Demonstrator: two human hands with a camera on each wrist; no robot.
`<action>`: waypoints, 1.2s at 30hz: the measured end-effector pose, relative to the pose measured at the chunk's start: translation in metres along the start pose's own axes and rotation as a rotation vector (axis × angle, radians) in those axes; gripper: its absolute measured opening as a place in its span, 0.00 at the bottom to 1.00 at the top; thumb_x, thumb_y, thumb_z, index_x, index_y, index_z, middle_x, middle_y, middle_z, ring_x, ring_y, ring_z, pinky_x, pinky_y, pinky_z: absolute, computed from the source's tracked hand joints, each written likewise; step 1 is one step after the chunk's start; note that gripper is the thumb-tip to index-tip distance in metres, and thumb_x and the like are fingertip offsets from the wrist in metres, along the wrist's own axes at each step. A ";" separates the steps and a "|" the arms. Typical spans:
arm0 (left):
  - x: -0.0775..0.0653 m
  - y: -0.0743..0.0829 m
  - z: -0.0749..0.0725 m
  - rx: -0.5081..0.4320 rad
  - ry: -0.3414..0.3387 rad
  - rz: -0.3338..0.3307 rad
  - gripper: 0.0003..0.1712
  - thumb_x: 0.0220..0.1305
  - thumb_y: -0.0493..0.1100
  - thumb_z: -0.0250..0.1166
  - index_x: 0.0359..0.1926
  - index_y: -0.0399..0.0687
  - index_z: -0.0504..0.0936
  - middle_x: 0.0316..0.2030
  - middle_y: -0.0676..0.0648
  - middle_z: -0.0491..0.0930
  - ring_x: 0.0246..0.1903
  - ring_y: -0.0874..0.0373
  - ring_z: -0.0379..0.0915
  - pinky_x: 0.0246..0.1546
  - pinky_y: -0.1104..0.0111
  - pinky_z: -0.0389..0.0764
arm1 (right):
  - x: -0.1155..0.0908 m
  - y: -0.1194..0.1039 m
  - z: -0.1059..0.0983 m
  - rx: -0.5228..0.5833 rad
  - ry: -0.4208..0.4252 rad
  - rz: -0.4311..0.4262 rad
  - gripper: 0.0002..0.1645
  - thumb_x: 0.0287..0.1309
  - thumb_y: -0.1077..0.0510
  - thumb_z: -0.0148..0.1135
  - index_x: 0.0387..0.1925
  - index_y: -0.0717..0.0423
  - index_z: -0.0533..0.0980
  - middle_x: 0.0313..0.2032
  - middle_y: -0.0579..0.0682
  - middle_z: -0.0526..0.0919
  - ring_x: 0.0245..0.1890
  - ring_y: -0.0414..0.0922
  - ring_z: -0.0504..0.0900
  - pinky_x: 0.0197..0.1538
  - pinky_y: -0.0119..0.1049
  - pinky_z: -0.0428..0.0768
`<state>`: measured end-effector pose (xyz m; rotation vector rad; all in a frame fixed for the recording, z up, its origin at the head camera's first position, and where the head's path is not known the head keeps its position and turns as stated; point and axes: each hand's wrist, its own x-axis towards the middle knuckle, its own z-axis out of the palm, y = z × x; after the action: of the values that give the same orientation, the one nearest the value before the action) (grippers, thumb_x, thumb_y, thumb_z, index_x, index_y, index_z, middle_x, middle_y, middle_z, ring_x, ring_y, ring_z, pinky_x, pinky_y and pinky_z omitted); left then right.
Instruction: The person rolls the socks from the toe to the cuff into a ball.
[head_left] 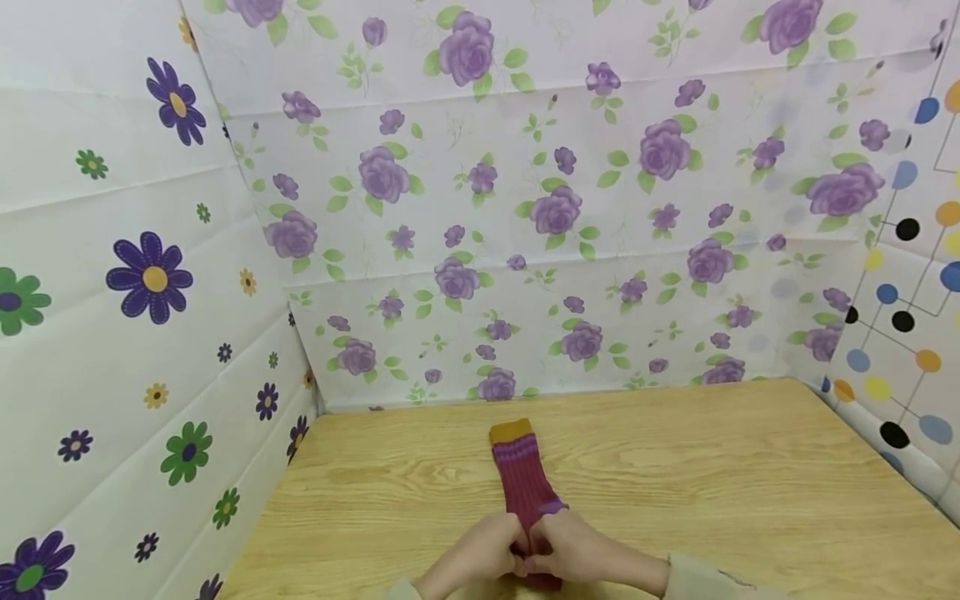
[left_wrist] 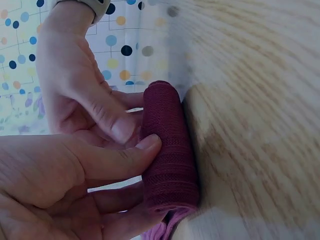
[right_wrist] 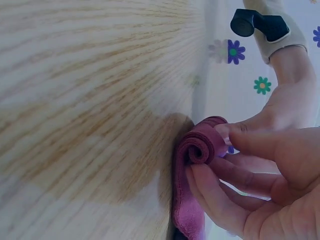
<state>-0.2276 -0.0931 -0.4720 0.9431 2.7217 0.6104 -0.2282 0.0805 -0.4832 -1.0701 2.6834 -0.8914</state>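
A maroon ribbed sock [head_left: 519, 479] lies lengthwise on the table, its mustard cuff and purple stripes pointing away from me. The near end is wound into a tight roll [left_wrist: 170, 150], whose spiral shows in the right wrist view. My left hand [head_left: 483, 546] pinches one side of this roll, thumb on top and fingers against its edge. On the other side my right hand [head_left: 570, 546] holds the roll between thumb and fingers. Both hands nearly meet over the sock and hide part of it in the head view.
The wood-grain table [head_left: 675, 467] runs to a floral sheet [head_left: 465, 208] at the back. A daisy-print sheet [head_left: 67, 350] stands at the left, and a dotted sheet [head_left: 907, 367] at the right. A dark device [right_wrist: 260, 24] is worn on the left wrist.
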 end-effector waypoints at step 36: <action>0.015 -0.021 -0.002 -0.322 0.102 -0.205 0.14 0.39 0.37 0.80 0.18 0.40 0.80 0.12 0.58 0.71 0.15 0.68 0.62 0.16 0.78 0.63 | 0.009 0.002 -0.001 -0.020 -0.059 0.034 0.10 0.46 0.64 0.65 0.18 0.48 0.75 0.12 0.33 0.59 0.12 0.29 0.54 0.16 0.22 0.52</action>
<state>-0.2513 -0.0999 -0.4804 0.5625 2.6462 1.0378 -0.2367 0.0764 -0.4827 -1.0344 2.6589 -0.8158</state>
